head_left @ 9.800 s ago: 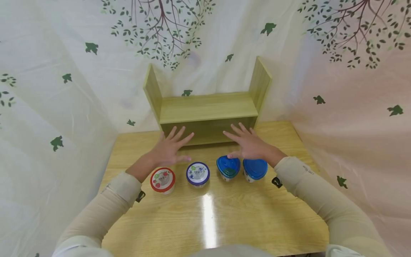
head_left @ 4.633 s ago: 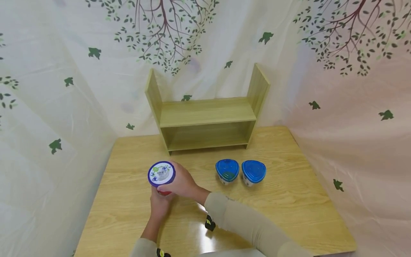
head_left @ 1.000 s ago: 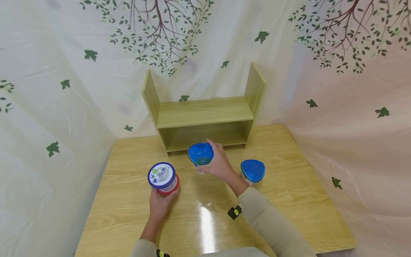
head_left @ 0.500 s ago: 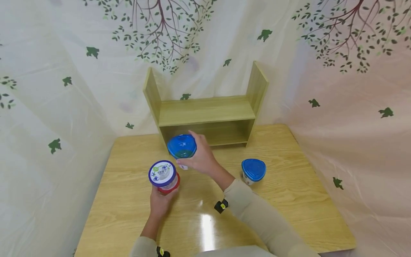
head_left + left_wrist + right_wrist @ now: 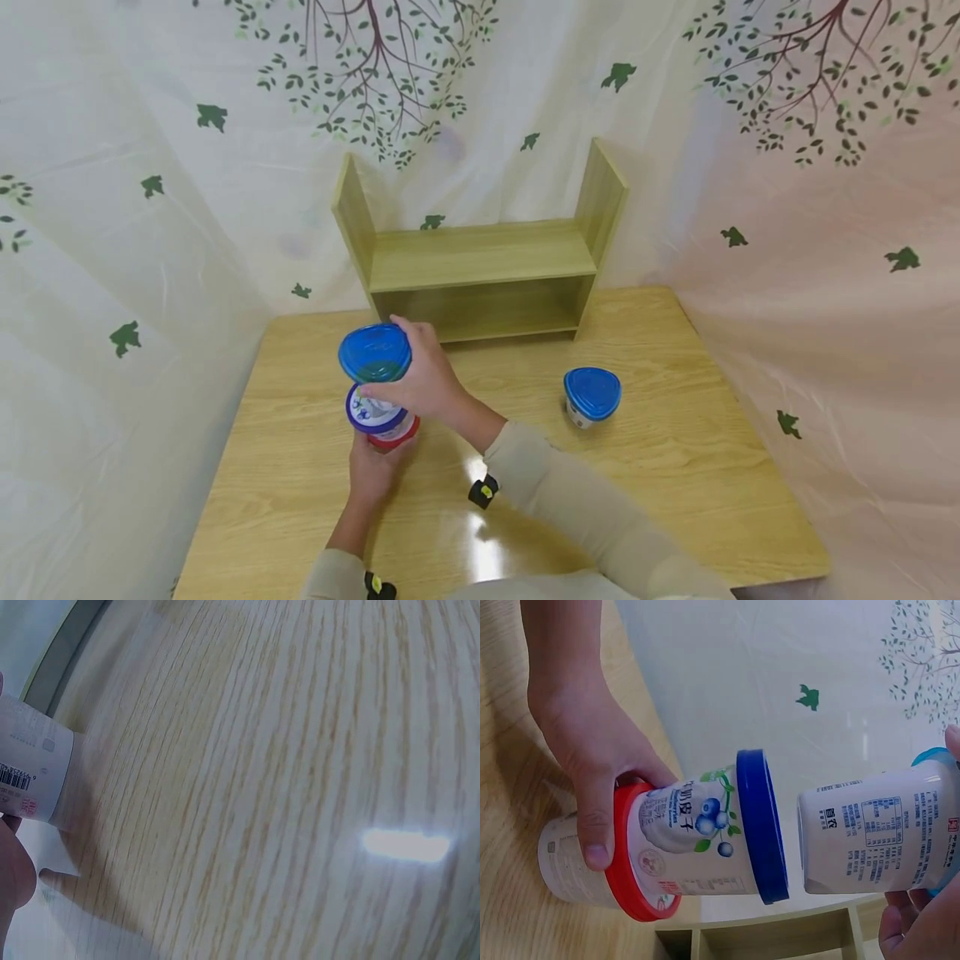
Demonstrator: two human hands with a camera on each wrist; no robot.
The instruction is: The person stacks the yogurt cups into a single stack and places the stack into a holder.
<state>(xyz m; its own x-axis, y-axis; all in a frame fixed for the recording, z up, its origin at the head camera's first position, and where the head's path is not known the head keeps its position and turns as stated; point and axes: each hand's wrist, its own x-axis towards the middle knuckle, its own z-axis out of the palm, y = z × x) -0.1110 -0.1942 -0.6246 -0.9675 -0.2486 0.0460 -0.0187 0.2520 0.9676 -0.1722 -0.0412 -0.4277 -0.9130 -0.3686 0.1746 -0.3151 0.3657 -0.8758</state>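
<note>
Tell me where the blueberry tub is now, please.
The blueberry tub is left of centre in the head view, stacked on the red-lidded tub; the blue-lidded tub in the right hand is above it, not touching.

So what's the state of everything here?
Red-lidded tub: closed, upright.
Blueberry tub: closed, stacked on red-lidded tub.
Held blue-lidded tub: closed, above blueberry tub, not touching.
Other blue-lidded tub: closed, standing on table.
Left grip: curled round red-lidded tub.
Right grip: round held tub.
Shelf: upright.

pale backdrop point(image 5: 547, 100); leafy tree prints point(image 5: 372, 29); wooden shelf point(image 5: 480, 254) against it; wood-grain table point(image 5: 690, 467); white glare point(image 5: 486, 560)
</note>
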